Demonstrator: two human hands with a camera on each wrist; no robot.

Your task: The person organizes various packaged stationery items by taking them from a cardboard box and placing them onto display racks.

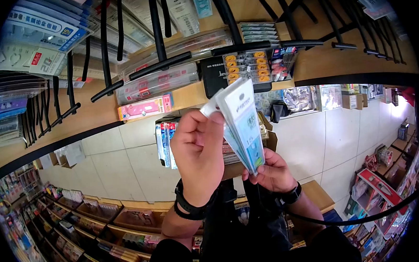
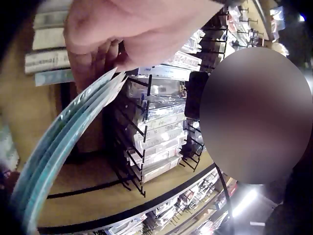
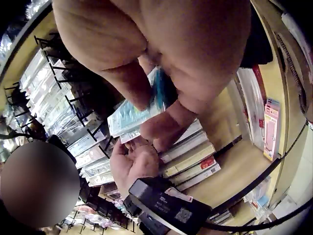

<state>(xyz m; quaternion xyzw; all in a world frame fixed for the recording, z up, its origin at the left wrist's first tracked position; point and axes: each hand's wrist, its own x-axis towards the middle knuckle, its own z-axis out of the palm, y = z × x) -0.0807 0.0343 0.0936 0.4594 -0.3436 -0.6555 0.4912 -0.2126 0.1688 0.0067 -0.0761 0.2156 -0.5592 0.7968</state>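
Several slim packets point(image 1: 244, 124) in white and teal, stacked together, are held between the two hands in the head view. My left hand point(image 1: 199, 153) pinches their upper end near the hang tabs. At the lower corner, my right hand point(image 1: 275, 174) grips the stack between thumb and fingers. Seen edge-on in the left wrist view, the packets point(image 2: 63, 142) fan slightly apart below the left hand point(image 2: 132, 29). The right wrist view has the right hand point(image 3: 195, 44) large in front, partly covering the packets point(image 3: 139, 115).
Black display hooks point(image 1: 157, 28) stick out above the hands. On the wooden shelf lie clear-wrapped rolls point(image 1: 158, 82), a pink box point(image 1: 145, 107) and a card of orange items point(image 1: 247, 67). An open cardboard box point(image 1: 270, 139) stands behind the packets. Stocked racks point(image 1: 90, 224) fill the lower left.
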